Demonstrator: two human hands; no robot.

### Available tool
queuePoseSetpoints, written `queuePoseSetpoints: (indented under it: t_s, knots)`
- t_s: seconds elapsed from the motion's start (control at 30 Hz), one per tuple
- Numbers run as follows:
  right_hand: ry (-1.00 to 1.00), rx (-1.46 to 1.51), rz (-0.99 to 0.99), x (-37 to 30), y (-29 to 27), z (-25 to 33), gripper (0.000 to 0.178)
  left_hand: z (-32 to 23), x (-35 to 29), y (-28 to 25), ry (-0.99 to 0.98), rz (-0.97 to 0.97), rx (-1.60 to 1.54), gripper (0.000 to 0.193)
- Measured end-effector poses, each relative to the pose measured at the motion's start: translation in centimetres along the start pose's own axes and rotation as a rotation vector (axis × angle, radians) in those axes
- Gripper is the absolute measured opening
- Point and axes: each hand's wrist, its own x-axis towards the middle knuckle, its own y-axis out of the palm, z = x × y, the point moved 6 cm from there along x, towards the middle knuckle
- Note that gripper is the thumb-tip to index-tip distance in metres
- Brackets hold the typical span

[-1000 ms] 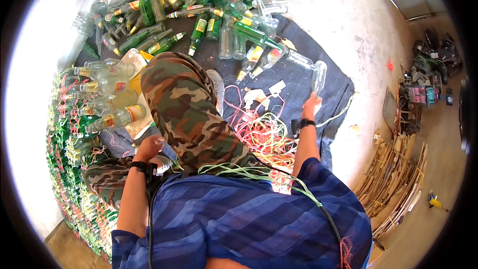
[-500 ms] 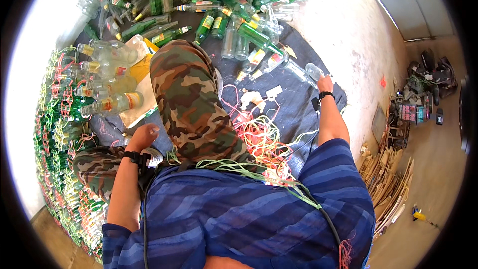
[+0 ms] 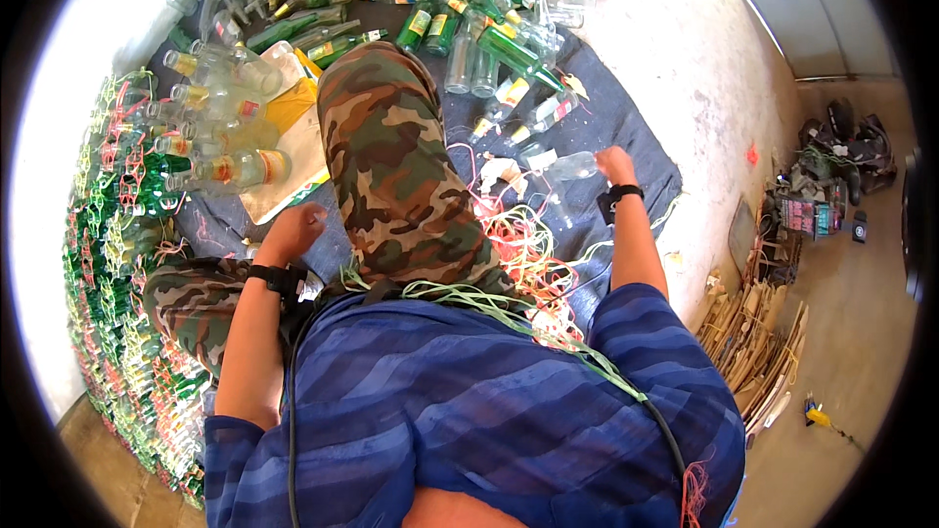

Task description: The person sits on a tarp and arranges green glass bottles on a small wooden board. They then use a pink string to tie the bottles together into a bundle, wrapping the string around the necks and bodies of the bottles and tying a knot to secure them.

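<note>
1. Clear glass makes up the long bottle (image 3: 570,167) gripped by the bare right hand (image 3: 616,166); the fingers are closed around its right-hand end, and the body is pointed leftward.
2. This bottle is held over the dark fabric sheet (image 3: 626,108), just beyond a loose tangle of red, white and pale green plastic strips (image 3: 518,240).
3. The bare left hand (image 3: 291,233) is held just beside the camouflage-patterned trouser leg (image 3: 386,117), its fingers loosely curled; whether the fingertips meet or anything is enclosed by them cannot be told.
4. Beyond the left hand, several clear glass bottles (image 3: 240,170) are laid side by side, necks turned leftward, near a flat yellow and tan sheet (image 3: 305,152).
5. At the far side, green and clear glass bottles (image 3: 440,29) are heaped loosely in many directions. Whether liquid is contained in any of them cannot be made out.
6. Along the left, a tall mass of green bottles (image 3: 108,196) is covered with knotted red, white and green strips.
7. Yellow, orange and reddish labels are carried by many bottles, among them an orange-yellow band on the nearest laid one; the print is too small to be read.
</note>
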Motion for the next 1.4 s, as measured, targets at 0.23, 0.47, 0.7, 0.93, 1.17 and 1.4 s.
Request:
queuePoseSetpoints:
  t_s: [0.23,0.47,0.7,0.93,1.17,1.4]
  knots:
    - [0.02,0.13,-0.003,-7.1,3.6,2.7,0.043,0.1,-0.2,-0.1,0.045,-0.02,-0.015,0.028]
    - [-0.054,0.106,-0.107,-10.1,5.3,1.4,0.046,-1.4,-1.8,-1.7,0.039,-0.017,-0.019,0.027]
    - [0.153,0.313,-0.265,-11.3,5.5,-3.4,0.048,-2.1,-3.4,-2.5,0.044,-0.035,0.027,0.027]
    - [-0.256,-0.303,-0.33,-11.3,7.2,-0.3,0.034,-1.7,-3.8,-3.2,0.075,-0.077,0.062,0.029]
    - [0.021,0.188,-0.317,-8.2,8.7,-4.8,0.042,-2.6,-4.6,-4.8,0.094,-0.133,0.069,0.033]
    - [-0.149,-0.243,-0.284,-10.0,9.1,-2.9,0.032,-3.5,-6.3,-6.9,0.069,-0.157,0.055,0.03]
